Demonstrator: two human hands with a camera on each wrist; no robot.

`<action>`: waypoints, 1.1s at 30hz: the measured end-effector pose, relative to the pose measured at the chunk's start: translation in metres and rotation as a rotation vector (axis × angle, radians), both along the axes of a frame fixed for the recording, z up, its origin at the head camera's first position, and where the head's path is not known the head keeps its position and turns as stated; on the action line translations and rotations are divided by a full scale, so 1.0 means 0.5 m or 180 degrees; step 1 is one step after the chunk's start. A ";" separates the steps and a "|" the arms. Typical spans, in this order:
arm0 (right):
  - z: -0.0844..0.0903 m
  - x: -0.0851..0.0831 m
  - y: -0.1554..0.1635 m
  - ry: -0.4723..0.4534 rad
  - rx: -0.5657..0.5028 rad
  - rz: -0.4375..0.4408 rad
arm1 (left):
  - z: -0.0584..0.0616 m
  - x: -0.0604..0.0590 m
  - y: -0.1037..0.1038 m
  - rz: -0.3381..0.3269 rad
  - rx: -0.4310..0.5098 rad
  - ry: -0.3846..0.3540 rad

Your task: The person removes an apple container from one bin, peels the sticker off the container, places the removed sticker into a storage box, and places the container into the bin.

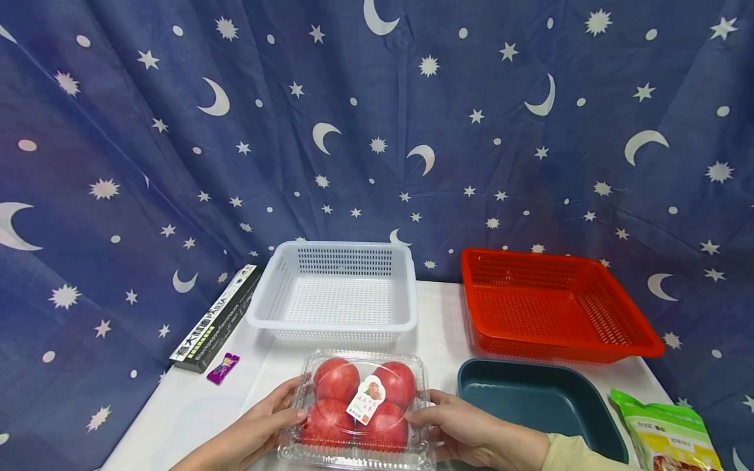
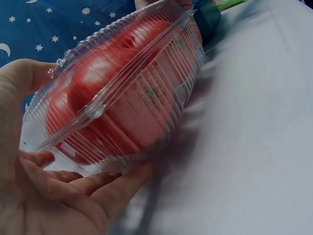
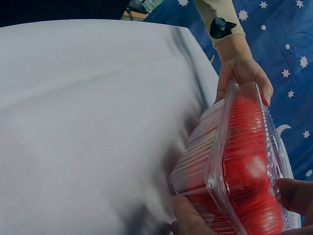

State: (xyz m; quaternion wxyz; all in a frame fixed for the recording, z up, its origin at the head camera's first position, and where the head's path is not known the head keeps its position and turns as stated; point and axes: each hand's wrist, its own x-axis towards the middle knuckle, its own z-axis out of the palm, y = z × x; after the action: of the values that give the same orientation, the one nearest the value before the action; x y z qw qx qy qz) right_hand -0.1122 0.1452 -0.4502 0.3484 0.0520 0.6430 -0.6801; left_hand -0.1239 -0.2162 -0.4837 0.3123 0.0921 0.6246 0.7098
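Head view, left to right: a dark box (image 1: 216, 318) lies at the table's far left edge, partly over the side, its print too small to read, with a purple candy wrapper (image 1: 223, 367) just near of it. The left hand (image 1: 259, 425) and right hand (image 1: 465, 432) grip opposite sides of a clear plastic box of tomatoes (image 1: 359, 409) at the near middle of the white table (image 1: 436, 327), thumbs on the lid and fingers curled underneath. The box's near edge is cut off by the frame. Behind it sit a white basket (image 1: 336, 291), then a red basket (image 1: 554, 304). A dark green tray (image 1: 542, 399) lies just right of the right hand, and a green bag (image 1: 671, 435) at far right is cut off.
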 end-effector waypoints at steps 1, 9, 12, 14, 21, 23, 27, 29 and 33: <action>0.000 0.000 -0.002 -0.0001 0.0015 -0.0010 | -0.001 0.000 -0.001 0.0000 -0.0012 -0.0010; -0.002 -0.009 -0.013 -0.0013 0.0216 -0.0097 | -0.001 -0.006 -0.007 -0.0004 -0.0284 0.0037; -0.002 -0.014 -0.016 0.0019 0.0294 -0.0122 | 0.004 -0.007 -0.007 0.0017 -0.0424 0.0044; -0.002 -0.016 -0.017 0.0039 0.0323 -0.0126 | 0.006 -0.007 -0.007 0.0026 -0.0496 0.0043; -0.001 -0.020 -0.019 0.0082 0.0362 -0.0142 | 0.006 -0.011 -0.007 0.0040 -0.0718 0.0095; -0.001 -0.021 -0.020 0.0080 0.0379 -0.0137 | 0.006 -0.012 -0.008 0.0038 -0.0751 0.0139; -0.001 -0.024 -0.021 0.0060 0.0417 -0.0137 | 0.005 -0.015 -0.011 0.0032 -0.0835 0.0288; 0.000 -0.026 -0.021 0.0020 0.0461 -0.0149 | 0.005 -0.016 -0.012 0.0028 -0.0871 0.0345; 0.001 -0.029 -0.022 -0.0057 0.0541 -0.0183 | 0.006 -0.018 -0.013 0.0050 -0.0947 0.0387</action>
State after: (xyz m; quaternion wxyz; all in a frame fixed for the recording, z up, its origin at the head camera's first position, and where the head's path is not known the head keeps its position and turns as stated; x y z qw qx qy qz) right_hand -0.1268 0.1343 -0.4496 0.3288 0.1058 0.6934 -0.6323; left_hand -0.1328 -0.2229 -0.4808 0.2786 0.0827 0.7413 0.6050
